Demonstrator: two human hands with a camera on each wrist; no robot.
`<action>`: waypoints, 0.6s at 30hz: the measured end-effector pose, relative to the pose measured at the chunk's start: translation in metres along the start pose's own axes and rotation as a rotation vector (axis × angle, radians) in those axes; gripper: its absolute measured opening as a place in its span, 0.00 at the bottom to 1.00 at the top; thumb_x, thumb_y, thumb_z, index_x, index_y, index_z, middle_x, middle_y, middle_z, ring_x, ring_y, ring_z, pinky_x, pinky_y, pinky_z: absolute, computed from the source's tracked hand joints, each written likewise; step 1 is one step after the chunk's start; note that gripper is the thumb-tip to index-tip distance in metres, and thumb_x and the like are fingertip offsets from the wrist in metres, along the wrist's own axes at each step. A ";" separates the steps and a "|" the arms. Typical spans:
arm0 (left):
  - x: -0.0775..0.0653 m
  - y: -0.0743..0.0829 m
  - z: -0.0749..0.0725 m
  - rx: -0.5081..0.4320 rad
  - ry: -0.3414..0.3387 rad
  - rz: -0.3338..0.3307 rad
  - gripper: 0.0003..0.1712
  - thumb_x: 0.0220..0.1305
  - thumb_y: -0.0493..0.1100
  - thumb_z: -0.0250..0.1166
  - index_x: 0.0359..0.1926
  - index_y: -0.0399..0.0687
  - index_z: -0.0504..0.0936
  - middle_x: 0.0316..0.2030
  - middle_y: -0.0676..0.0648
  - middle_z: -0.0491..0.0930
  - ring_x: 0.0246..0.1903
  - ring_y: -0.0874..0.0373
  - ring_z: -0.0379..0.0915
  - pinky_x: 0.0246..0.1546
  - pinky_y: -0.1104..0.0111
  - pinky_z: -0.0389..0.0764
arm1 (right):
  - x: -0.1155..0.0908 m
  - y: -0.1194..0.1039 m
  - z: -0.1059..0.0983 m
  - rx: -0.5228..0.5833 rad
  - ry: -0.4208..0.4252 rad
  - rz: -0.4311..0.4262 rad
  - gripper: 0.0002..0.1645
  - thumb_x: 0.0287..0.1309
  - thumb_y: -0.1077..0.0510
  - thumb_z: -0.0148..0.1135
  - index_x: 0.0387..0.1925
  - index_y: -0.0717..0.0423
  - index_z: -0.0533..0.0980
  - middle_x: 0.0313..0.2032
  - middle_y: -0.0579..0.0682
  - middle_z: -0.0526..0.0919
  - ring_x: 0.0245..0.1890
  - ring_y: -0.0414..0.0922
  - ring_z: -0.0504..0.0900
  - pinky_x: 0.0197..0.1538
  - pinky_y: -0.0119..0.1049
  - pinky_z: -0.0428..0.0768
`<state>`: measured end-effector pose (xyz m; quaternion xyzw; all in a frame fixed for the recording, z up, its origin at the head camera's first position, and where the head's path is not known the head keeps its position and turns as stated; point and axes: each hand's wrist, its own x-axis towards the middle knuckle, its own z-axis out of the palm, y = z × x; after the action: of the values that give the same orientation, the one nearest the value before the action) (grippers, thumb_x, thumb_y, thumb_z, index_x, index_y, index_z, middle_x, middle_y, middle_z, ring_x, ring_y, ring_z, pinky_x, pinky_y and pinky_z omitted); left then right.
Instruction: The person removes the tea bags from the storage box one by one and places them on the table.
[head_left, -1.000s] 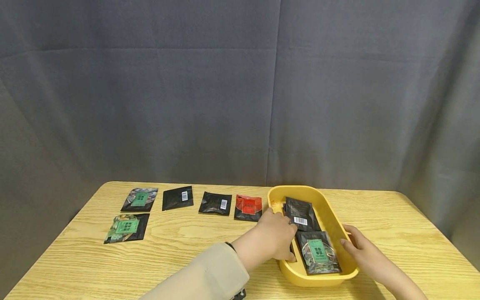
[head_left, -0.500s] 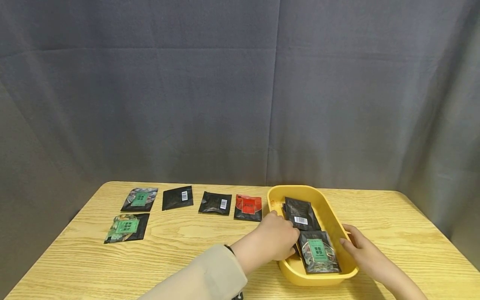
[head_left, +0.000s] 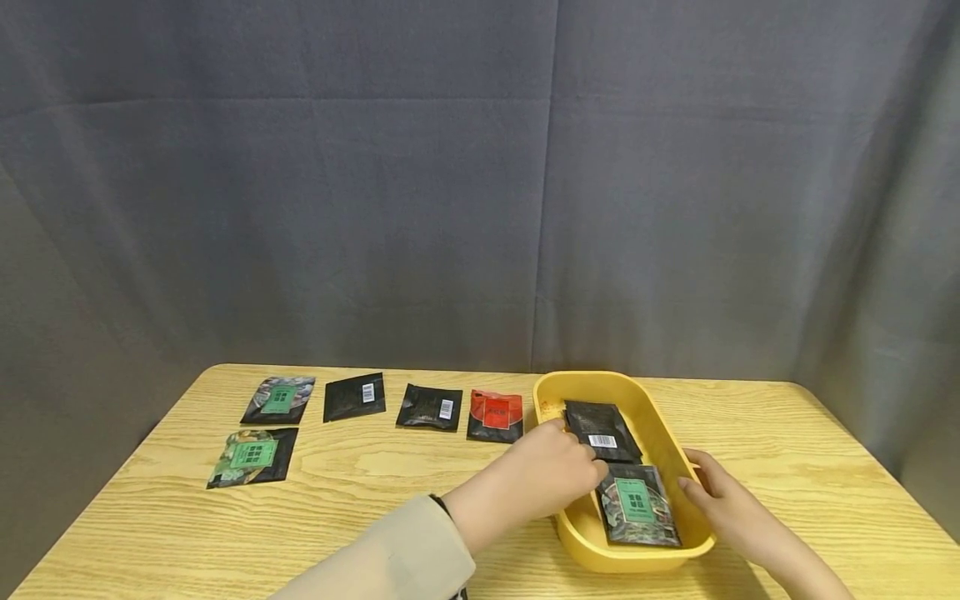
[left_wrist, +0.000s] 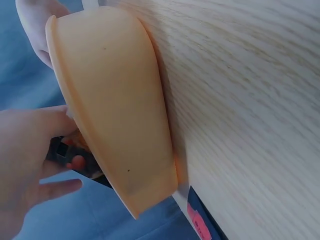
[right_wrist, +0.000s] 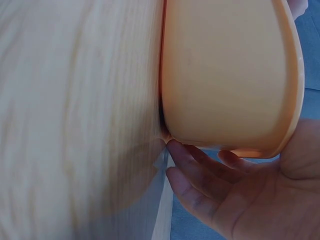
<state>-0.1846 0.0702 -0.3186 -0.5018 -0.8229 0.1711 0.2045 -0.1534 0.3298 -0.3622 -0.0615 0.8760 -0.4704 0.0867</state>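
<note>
A yellow plastic tub (head_left: pixel 637 560) stands on the table with black food sachets in it. My left hand (head_left: pixel 551 467) reaches over its left rim. In the left wrist view that hand pinches a dark printed sachet (left_wrist: pixel 92 169), which my fingers and the tub wall partly hide. Beside it in the tub lie a black sachet (head_left: pixel 603 425) with its barcode up and a green-labelled sachet (head_left: pixel 637 505). My right hand (head_left: pixel 723 504) grips the tub's right side, its thumb at the rim and, in the right wrist view, its fingers low against the outer wall.
Left of the tub lie a red-labelled sachet (head_left: pixel 496 417), two black barcoded sachets, one of them (head_left: pixel 430 407) nearer the tub, and two green-labelled sachets, one (head_left: pixel 255 457) in front of the other. A grey curtain (head_left: pixel 420 208) hangs behind the wooden table (head_left: pixel 360 492).
My left hand has drawn up from the tub floor toward its left rim with a sachet, and the floor there now shows yellow. My right hand and the tub have stayed in place.
</note>
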 end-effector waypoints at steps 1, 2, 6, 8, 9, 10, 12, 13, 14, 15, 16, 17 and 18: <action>-0.001 -0.001 -0.001 0.005 0.012 0.006 0.06 0.67 0.47 0.63 0.41 0.65 0.85 0.35 0.62 0.85 0.31 0.66 0.79 0.33 0.72 0.72 | 0.000 0.000 0.000 0.008 -0.001 -0.002 0.26 0.75 0.68 0.42 0.67 0.75 0.51 0.56 0.75 0.71 0.53 0.61 0.77 0.45 0.42 0.81; -0.002 -0.001 -0.001 0.005 0.021 0.010 0.06 0.67 0.47 0.63 0.41 0.65 0.84 0.35 0.62 0.85 0.31 0.66 0.79 0.32 0.73 0.72 | 0.000 0.001 0.000 0.012 -0.001 -0.004 0.26 0.75 0.68 0.42 0.67 0.75 0.51 0.56 0.75 0.71 0.53 0.60 0.77 0.45 0.42 0.81; -0.005 -0.003 -0.001 0.009 0.072 0.013 0.06 0.67 0.46 0.62 0.39 0.65 0.83 0.34 0.62 0.84 0.33 0.65 0.78 0.32 0.73 0.72 | 0.000 0.001 0.001 0.019 -0.001 -0.005 0.26 0.75 0.68 0.42 0.67 0.75 0.51 0.56 0.75 0.71 0.52 0.60 0.78 0.45 0.41 0.82; -0.005 -0.003 0.000 0.009 0.094 0.012 0.06 0.68 0.46 0.60 0.40 0.65 0.83 0.35 0.62 0.83 0.35 0.65 0.78 0.32 0.73 0.72 | 0.000 0.001 0.001 0.019 -0.002 -0.001 0.26 0.75 0.67 0.42 0.67 0.75 0.50 0.56 0.75 0.71 0.52 0.60 0.78 0.44 0.42 0.82; -0.006 -0.004 0.000 0.013 0.111 0.012 0.06 0.68 0.46 0.60 0.40 0.65 0.83 0.36 0.62 0.83 0.35 0.65 0.78 0.33 0.73 0.73 | 0.000 0.001 0.001 0.019 -0.001 0.001 0.26 0.75 0.67 0.42 0.67 0.75 0.50 0.56 0.75 0.71 0.52 0.60 0.78 0.44 0.42 0.82; -0.006 -0.004 0.001 0.012 0.127 0.011 0.06 0.68 0.46 0.60 0.40 0.65 0.83 0.36 0.62 0.83 0.35 0.65 0.78 0.34 0.73 0.73 | 0.000 0.000 0.001 0.018 0.000 0.002 0.26 0.75 0.67 0.42 0.67 0.75 0.50 0.56 0.75 0.71 0.52 0.59 0.78 0.44 0.42 0.82; -0.006 -0.006 0.001 0.015 0.164 0.008 0.07 0.69 0.46 0.58 0.41 0.65 0.83 0.38 0.62 0.83 0.37 0.64 0.78 0.36 0.72 0.74 | 0.000 0.000 0.001 0.020 0.000 0.007 0.26 0.75 0.67 0.42 0.67 0.75 0.50 0.55 0.74 0.72 0.51 0.59 0.79 0.44 0.42 0.82; -0.006 -0.006 0.001 0.017 0.184 0.004 0.08 0.70 0.46 0.58 0.42 0.64 0.83 0.39 0.62 0.84 0.38 0.64 0.78 0.38 0.72 0.75 | 0.000 0.000 0.001 0.024 -0.001 0.009 0.26 0.75 0.67 0.42 0.67 0.75 0.50 0.55 0.74 0.72 0.51 0.59 0.79 0.44 0.42 0.82; -0.007 -0.007 0.001 0.015 0.201 -0.001 0.09 0.70 0.46 0.58 0.42 0.64 0.83 0.40 0.62 0.84 0.39 0.64 0.79 0.40 0.71 0.76 | 0.000 0.000 0.000 0.026 -0.002 0.011 0.26 0.75 0.67 0.42 0.67 0.76 0.50 0.55 0.74 0.72 0.51 0.59 0.79 0.43 0.42 0.82; -0.007 -0.008 0.000 0.015 0.217 -0.006 0.09 0.70 0.46 0.58 0.43 0.65 0.83 0.41 0.62 0.84 0.40 0.64 0.79 0.42 0.70 0.76 | 0.000 0.000 0.000 0.026 -0.003 0.011 0.26 0.75 0.67 0.42 0.67 0.75 0.50 0.55 0.74 0.72 0.51 0.59 0.79 0.43 0.42 0.82; -0.007 -0.009 0.000 0.014 0.229 -0.013 0.09 0.70 0.46 0.58 0.44 0.65 0.84 0.41 0.63 0.84 0.42 0.65 0.79 0.43 0.70 0.76 | 0.000 0.000 0.000 0.024 -0.003 0.011 0.26 0.75 0.67 0.42 0.67 0.75 0.50 0.55 0.74 0.72 0.51 0.59 0.79 0.43 0.42 0.82; -0.008 -0.010 0.000 0.012 0.239 -0.022 0.10 0.70 0.47 0.58 0.46 0.66 0.84 0.43 0.63 0.84 0.43 0.65 0.79 0.43 0.70 0.77 | 0.000 0.001 0.000 0.022 -0.004 0.011 0.26 0.75 0.67 0.42 0.67 0.75 0.50 0.55 0.74 0.72 0.50 0.58 0.79 0.43 0.42 0.82; -0.009 -0.011 -0.001 0.011 0.248 -0.032 0.11 0.70 0.47 0.58 0.47 0.66 0.84 0.43 0.63 0.83 0.44 0.65 0.79 0.44 0.70 0.77 | 0.001 0.001 0.000 0.020 -0.003 0.010 0.26 0.75 0.67 0.42 0.67 0.75 0.50 0.55 0.73 0.72 0.50 0.58 0.79 0.43 0.42 0.82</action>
<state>-0.1889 0.0578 -0.3143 -0.5048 -0.7982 0.1087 0.3103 -0.1539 0.3300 -0.3629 -0.0568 0.8715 -0.4784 0.0910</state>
